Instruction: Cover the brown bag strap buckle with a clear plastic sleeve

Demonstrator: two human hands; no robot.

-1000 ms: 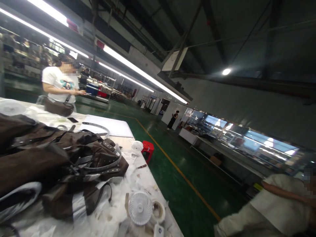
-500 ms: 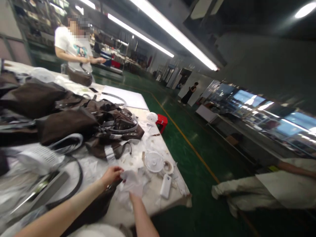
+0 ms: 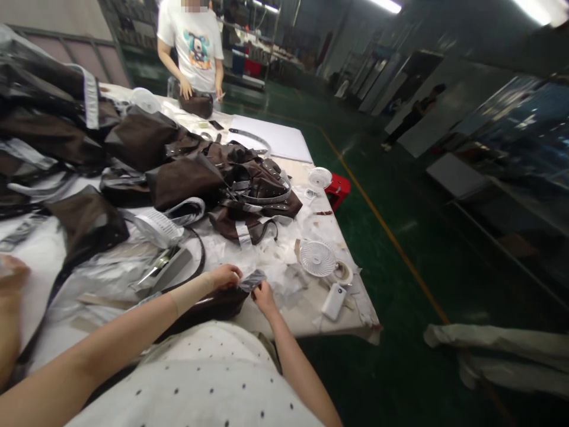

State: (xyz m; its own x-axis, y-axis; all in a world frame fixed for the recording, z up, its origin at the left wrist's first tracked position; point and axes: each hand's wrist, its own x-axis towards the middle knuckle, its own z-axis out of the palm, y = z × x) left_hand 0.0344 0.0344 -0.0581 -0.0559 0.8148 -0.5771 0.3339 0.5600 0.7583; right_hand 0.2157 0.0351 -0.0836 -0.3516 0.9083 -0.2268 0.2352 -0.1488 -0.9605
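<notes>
My left hand (image 3: 226,277) is closed at the end of a dark brown bag (image 3: 208,309) lying along the table edge in front of me. Close by on the right, my right hand (image 3: 263,295) pinches a small grey, film-covered strap piece (image 3: 252,280). The left fingertips are beside that piece's other end; what they grip is too small to make out. Crumpled white wrapping (image 3: 284,279) lies just beyond the hands.
Brown bags (image 3: 186,181) are heaped at the left. White fans (image 3: 317,258), a tape roll (image 3: 344,273) and a white phone-like device (image 3: 333,302) lie right. Another person's hand (image 3: 13,273) is at the far left; a person (image 3: 195,44) stands across the table.
The white sheet between my hands is gone from them, and a grey strap piece shows there now. The view has tilted downward. The person opposite has lowered their hands to a brown bag.
</notes>
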